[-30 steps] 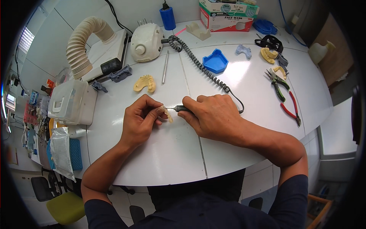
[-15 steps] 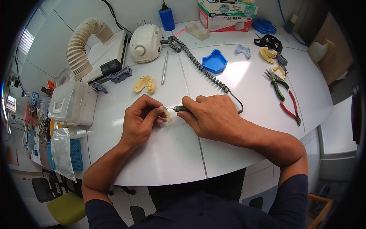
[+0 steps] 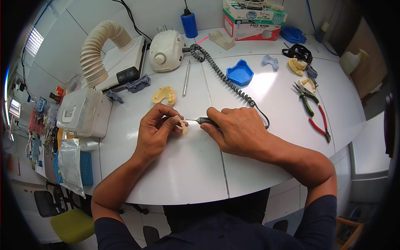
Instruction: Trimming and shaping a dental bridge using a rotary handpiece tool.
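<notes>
My left hand (image 3: 156, 127) pinches a small cream-coloured row of dental teeth, a dental bridge (image 3: 183, 127), between thumb and fingers. My right hand (image 3: 237, 127) grips a dark rotary handpiece (image 3: 205, 120) like a pen. The handpiece's thin metal bit points left, its tip at or very near the bridge; I cannot tell whether they touch. A coiled black cord (image 3: 225, 77) runs from behind my right hand to a white control unit (image 3: 166, 50) at the back. Just beyond my left hand lies a yellow dental cast (image 3: 164, 95).
A metal hand tool (image 3: 186, 78) and a blue mould tray (image 3: 240, 73) lie farther back. On the right are green-handled pliers (image 3: 306, 98), red-handled pliers (image 3: 320, 124) and several casts. A white lidded box (image 3: 84, 111) and a ribbed suction hose (image 3: 92, 53) stand left.
The view has shifted slightly, so the bench appears a little lower and to the right. The handpiece has drawn back slightly from my left hand, and more of the bridge shows.
</notes>
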The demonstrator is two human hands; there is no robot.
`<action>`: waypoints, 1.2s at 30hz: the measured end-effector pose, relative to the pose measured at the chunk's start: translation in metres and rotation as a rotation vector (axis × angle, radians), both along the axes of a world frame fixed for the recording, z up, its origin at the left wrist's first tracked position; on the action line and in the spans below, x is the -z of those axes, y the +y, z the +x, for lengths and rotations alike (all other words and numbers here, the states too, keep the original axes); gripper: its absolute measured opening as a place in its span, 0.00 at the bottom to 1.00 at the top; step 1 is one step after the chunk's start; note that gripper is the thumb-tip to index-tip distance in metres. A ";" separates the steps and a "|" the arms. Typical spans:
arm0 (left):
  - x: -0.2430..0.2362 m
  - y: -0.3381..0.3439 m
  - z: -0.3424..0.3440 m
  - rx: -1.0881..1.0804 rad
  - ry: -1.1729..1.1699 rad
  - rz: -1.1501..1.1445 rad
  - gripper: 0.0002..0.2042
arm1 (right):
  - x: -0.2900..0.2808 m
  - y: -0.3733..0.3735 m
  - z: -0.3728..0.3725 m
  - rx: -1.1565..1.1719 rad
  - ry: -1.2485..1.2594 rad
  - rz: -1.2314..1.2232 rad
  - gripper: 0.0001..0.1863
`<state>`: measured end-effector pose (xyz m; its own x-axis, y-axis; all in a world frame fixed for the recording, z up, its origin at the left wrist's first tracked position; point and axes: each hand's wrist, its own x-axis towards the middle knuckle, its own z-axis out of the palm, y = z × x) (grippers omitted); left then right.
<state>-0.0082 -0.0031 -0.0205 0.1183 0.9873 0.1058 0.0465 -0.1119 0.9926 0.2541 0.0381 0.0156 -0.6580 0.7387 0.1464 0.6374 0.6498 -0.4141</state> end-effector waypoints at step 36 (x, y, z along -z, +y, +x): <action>-0.007 0.001 0.002 -0.060 -0.129 0.023 0.08 | -0.002 0.002 0.002 -0.006 -0.022 0.000 0.20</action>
